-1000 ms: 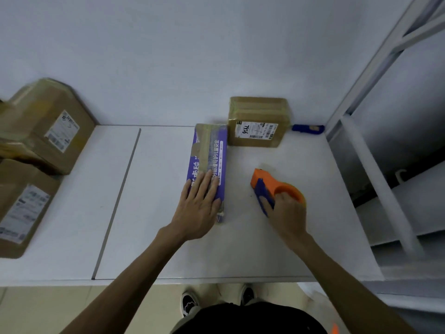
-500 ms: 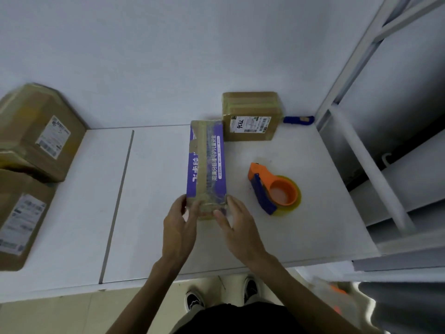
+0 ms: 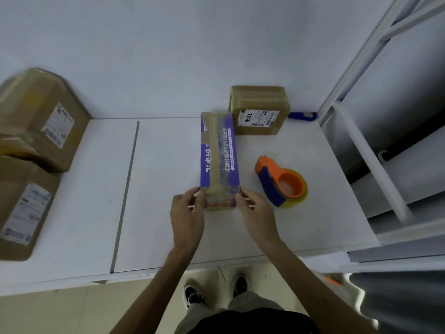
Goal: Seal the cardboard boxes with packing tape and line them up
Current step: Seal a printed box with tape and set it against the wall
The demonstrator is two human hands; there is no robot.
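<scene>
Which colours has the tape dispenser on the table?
The tape dispenser is orange with a dark blue part; it shows best in the head view.

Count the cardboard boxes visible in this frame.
4: a large brown cardboard box far left, a second brown box nearer, a small labelled brown box at the back, a long purple-printed box centre. More may be off-frame.

A blue object (image 3: 302, 116) lies at the white table's (image 3: 156, 213) back edge.

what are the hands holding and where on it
The purple box, by its near end: the left hand grips the near-left corner, the right hand the near-right corner. The tape dispenser lies unheld.
</scene>
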